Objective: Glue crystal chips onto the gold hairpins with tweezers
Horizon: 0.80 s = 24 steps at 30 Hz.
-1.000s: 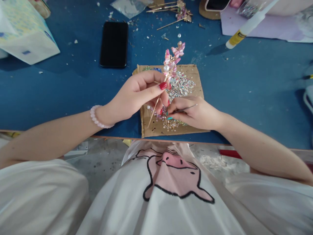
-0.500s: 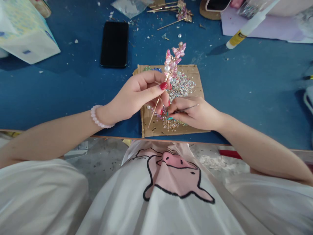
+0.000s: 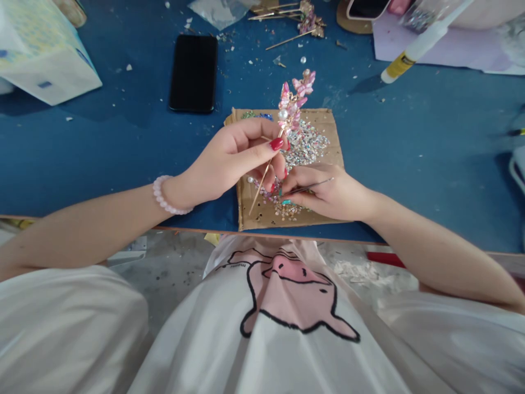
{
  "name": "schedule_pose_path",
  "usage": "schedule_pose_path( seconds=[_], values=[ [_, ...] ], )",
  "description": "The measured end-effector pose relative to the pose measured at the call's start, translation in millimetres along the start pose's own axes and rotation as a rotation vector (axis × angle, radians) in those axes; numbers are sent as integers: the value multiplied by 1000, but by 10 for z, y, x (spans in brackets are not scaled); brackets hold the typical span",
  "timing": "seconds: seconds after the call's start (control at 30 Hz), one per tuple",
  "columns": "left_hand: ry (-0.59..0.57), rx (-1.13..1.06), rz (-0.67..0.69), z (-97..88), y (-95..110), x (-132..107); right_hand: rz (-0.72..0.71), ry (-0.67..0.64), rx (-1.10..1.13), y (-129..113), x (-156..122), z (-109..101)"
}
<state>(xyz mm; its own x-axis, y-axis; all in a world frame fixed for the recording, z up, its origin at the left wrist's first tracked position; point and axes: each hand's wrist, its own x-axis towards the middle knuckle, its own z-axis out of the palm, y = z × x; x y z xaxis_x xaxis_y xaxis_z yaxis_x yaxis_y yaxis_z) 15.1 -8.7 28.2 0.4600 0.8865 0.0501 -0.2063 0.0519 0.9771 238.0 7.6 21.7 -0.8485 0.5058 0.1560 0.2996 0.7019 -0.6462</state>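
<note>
Between thumb and fingers, my left hand (image 3: 241, 156) pinches the gold stem of a hairpin (image 3: 292, 106) with pink butterflies and pearls at its upper end. The stem slants down toward the cardboard. My right hand (image 3: 324, 191) is closed around a thin metal tool that looks like tweezers (image 3: 314, 185), its tip hidden by the fingers near the beads. Under both hands lies a piece of cardboard (image 3: 336, 158) bearing a heap of clear, glittering rhinestones (image 3: 307, 143). Smaller groups of pink and champagne stones (image 3: 285, 210) sit near its front.
A black phone (image 3: 193, 74) lies behind my left hand, with a tissue box (image 3: 49, 60) farther left. More hairpins (image 3: 309, 24) are at the back. A glue bottle (image 3: 414, 49) stands tilted at back right, near lilac paper (image 3: 467, 46). The table's front edge (image 3: 197, 232) runs close to me.
The butterfly end of the hairpin has shifted slightly right. My right fingers have moved very little, and both hands keep their grip. The whole view has drifted a touch.
</note>
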Motion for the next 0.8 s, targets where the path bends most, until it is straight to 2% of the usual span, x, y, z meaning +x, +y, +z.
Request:
schedule_pose_path(
  seconds=[0.17, 0.43, 0.8],
  values=[
    [13, 30, -9, 8, 12, 3, 9, 18, 5, 8, 7, 20],
    [-39, -90, 37, 8, -16, 13, 28, 3, 0, 4, 1, 15],
    [-19, -32, 31, 5, -8, 0, -19, 20, 5, 1, -4, 21]
  ],
)
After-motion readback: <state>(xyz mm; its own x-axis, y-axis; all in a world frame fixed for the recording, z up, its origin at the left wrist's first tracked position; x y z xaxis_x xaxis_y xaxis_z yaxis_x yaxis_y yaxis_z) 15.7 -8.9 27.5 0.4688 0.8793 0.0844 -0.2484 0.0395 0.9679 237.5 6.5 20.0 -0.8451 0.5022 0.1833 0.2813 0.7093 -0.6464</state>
